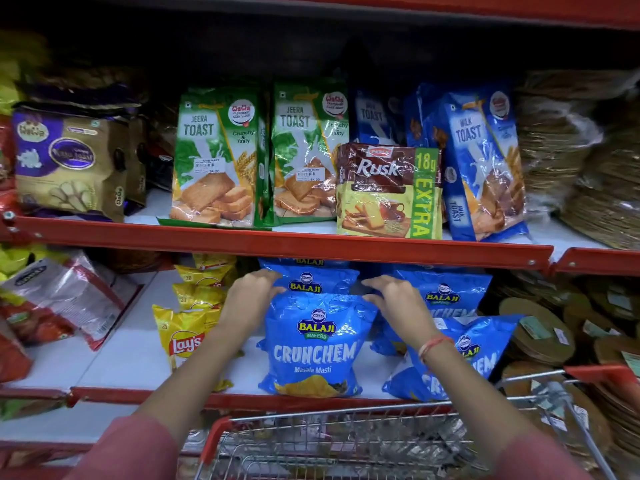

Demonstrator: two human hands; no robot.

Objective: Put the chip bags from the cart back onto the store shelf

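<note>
Head view looks down at a red metal shelf (138,393) with a white deck, where a puffy, glossy blue Crunchem bag (313,344) stands upright at the near edge. Both hands rest on its crimped top corners: the left hand (251,296) curls loosely over the left corner, and the right hand (394,299), fingers spread wide, presses the right corner. Whether either hand truly grips the foil cannot be told. More blue Balaji bags (446,292) are stacked behind and to the right, some slumped. Yellow Lay's bags (187,334) line up to the left. Below, near the camera, sits a wire cart (346,441) with a red rim. Higher up, the far shelf holds shiny toast packs (216,157) and a rectangular Rusk pack (389,192).
</note>
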